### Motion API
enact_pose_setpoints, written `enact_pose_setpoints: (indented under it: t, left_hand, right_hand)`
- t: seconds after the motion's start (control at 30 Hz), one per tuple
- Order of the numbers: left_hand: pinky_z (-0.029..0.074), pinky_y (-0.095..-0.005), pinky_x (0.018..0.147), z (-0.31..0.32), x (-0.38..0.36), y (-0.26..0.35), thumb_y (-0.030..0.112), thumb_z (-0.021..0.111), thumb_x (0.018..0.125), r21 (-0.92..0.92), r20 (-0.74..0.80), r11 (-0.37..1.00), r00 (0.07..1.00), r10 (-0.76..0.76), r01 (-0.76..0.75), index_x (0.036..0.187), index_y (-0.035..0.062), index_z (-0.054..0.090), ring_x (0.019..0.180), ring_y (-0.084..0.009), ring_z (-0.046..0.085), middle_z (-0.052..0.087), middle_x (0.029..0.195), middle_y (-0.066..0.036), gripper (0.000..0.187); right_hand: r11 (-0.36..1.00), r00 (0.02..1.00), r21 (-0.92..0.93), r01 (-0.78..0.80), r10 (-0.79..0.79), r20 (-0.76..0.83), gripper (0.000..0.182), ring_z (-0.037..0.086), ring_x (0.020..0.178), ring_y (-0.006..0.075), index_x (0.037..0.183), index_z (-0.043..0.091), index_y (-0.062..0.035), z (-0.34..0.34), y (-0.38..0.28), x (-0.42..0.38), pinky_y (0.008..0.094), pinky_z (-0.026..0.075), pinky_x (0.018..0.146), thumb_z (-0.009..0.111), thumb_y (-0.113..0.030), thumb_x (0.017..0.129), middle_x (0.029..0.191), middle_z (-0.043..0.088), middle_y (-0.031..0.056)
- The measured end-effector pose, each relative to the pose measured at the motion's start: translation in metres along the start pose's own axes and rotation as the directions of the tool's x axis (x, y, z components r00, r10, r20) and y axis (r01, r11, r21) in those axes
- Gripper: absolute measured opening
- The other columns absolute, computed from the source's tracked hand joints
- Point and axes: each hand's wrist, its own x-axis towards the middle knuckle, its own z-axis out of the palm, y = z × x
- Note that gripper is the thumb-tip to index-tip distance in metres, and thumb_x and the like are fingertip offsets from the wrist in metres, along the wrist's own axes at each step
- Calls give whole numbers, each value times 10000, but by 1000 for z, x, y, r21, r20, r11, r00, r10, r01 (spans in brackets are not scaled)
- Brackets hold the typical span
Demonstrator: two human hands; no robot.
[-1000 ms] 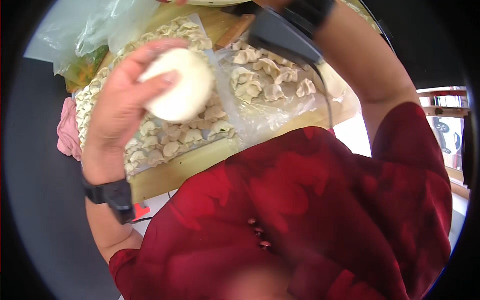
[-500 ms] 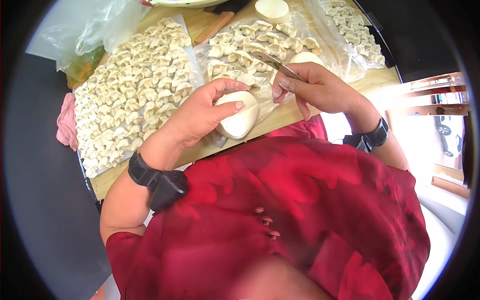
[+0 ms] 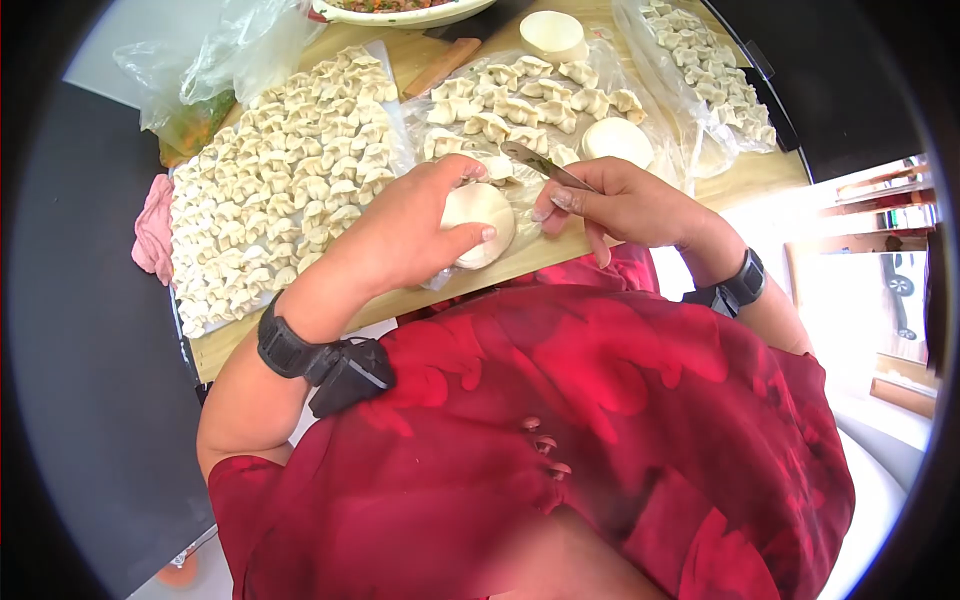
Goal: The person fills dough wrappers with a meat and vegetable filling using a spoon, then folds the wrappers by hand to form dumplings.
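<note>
My left hand point(image 3: 415, 225) is closed around the side of a stack of round dumpling wrappers point(image 3: 479, 225) at the table's near edge, thumb on the front and fingers behind. In my right hand point(image 3: 635, 203) is a flat metal spreader point(image 3: 543, 164), its blade pointing left over the dumplings. White flour or dough marks the fingertips. Just beyond both hands, several folded dumplings point(image 3: 520, 108) lie in rows on clear plastic. A second wrapper stack point(image 3: 618, 143) sits beyond my right hand, and a third point(image 3: 552, 36) stands farther back.
Many dumplings point(image 3: 290, 180) cover a sheet on the left; more point(image 3: 705, 70) lie at the far right. A bowl of chopped filling point(image 3: 400, 10) stands at the back beside a wooden strip point(image 3: 440, 66). Plastic bags point(image 3: 235, 60) and a pink cloth point(image 3: 154, 230) are at the left.
The wrapper stack in my left hand was tilted towards me and now sits flatter. My right hand has shifted slightly left and down, still with the spreader. The view has tilted, showing more of the bowl.
</note>
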Motion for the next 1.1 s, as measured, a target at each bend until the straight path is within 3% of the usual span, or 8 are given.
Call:
enact_pose_setpoints:
  t: [0.1, 0.23, 0.3, 0.43, 0.6, 0.83, 0.93, 1.1]
  left_hand:
    - [467, -365, 915, -6, -3, -4, 115, 758, 714, 29, 53, 999, 998, 36, -37, 1308, 29, 460, 1110, -288, 567, 580, 1192, -165, 671]
    - [469, -378, 927, 2, -5, -18, 91, 806, 629, -68, 26, 980, 981, 191, -189, 1316, 38, 461, 1113, -312, 560, 552, 1235, -164, 771]
    - [475, -382, 927, 3, -3, -17, 73, 817, 596, 50, 21, 962, 964, 266, -267, 1332, 53, 455, 1119, -311, 550, 516, 1280, -162, 820]
    - [479, -373, 918, 2, 6, -16, 61, 806, 602, 37, 18, 968, 968, 248, -249, 1334, 82, 464, 1121, -313, 543, 504, 1295, -160, 808]
    - [482, -366, 910, 3, 7, -20, 15, 751, 644, -63, 1, 976, 978, 208, -208, 1328, 100, 482, 1091, -305, 559, 520, 1250, -144, 740]
    - [485, -376, 893, 1, 10, -26, 9, 715, 679, 12, -53, 975, 974, 221, -221, 1323, 90, 484, 1068, -319, 561, 523, 1222, -159, 690]
    - [485, -380, 888, -2, 11, -32, 34, 725, 689, 63, -107, 972, 967, 231, -225, 1309, 88, 497, 1060, -322, 562, 520, 1226, -155, 662]
    - [506, -367, 822, -32, 1, -29, 113, 774, 698, 122, -159, 964, 954, 252, -235, 1233, 72, 565, 936, -276, 619, 597, 1136, -134, 576]
  right_hand:
    - [997, 997, 35, 67, -66, -33, 297, 594, 515, 75, 1084, 597, -50, 3, 2, 5, 180, 362, 451, 459, -301, 1002, 978, 648, 71]
    - [997, 997, 34, 69, -68, -29, 303, 621, 555, 79, 1100, 594, -55, 6, -2, 13, 173, 354, 448, 457, -307, 1002, 1042, 634, 77]
    - [998, 1000, 64, 2, -4, 31, 306, 645, 599, 86, 1107, 596, -62, 8, -5, 17, 159, 333, 432, 450, -310, 1003, 1078, 623, 88]
    - [998, 999, 49, -35, 35, 15, 312, 644, 617, 106, 1138, 589, -73, 2, -7, 18, 186, 359, 432, 450, -314, 998, 1104, 613, 96]
    - [978, 999, 207, -16, 24, -36, 306, 670, 639, 106, 1190, 534, -44, 0, -2, 12, 140, 290, 399, 429, -268, 1009, 1135, 605, 118]
    - [987, 996, 163, 12, 3, -90, 310, 680, 706, 107, 1218, 519, -63, 6, -6, 23, 128, 288, 414, 423, -270, 1009, 1171, 598, 94]
    - [993, 993, 101, 55, -44, -105, 345, 668, 722, 103, 1194, 547, -69, 8, -12, 25, 168, 347, 448, 435, -332, 999, 1145, 598, 52]
    - [994, 995, 48, -93, 95, -42, 323, 678, 724, 139, 1205, 537, -42, -1, -20, 14, 193, 419, 527, 417, -268, 1007, 1102, 620, 60]
